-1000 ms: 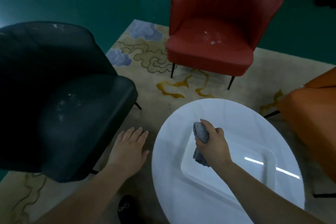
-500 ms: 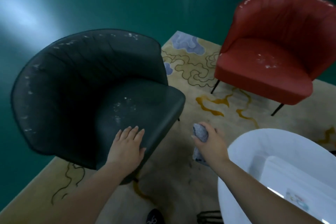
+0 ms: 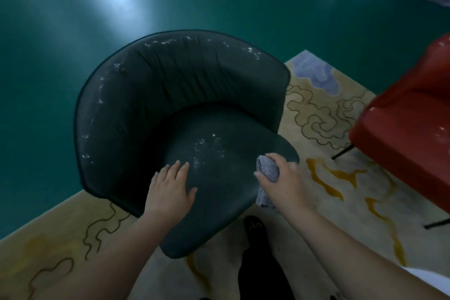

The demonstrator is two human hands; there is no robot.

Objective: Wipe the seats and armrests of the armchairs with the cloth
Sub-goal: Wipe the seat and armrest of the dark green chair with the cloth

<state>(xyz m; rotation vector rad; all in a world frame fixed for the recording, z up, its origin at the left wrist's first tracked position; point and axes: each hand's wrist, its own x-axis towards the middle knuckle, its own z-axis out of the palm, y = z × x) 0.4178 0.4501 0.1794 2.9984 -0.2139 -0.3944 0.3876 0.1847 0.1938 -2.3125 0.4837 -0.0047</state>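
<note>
A dark green armchair (image 3: 185,95) fills the middle of the view, with white specks on its seat and along the top of its curved back and arms. My left hand (image 3: 170,190) lies flat on the seat's front left, fingers spread. My right hand (image 3: 285,180) grips a bunched grey cloth (image 3: 267,170) at the seat's right front edge; part of the cloth hangs below my palm. A red armchair (image 3: 411,134) with white specks on it stands at the right edge, partly cut off.
Both chairs stand on a beige rug (image 3: 328,182) with yellow and brown swirls, over a glossy teal floor (image 3: 73,31). My dark shoe (image 3: 255,226) is on the rug below the seat. A white table edge (image 3: 428,277) shows at the bottom right corner.
The view has swung left from the white table to the dark green chair. My right hand carried the cloth off the table to the seat's edge. My left hand stays flat on the seat front.
</note>
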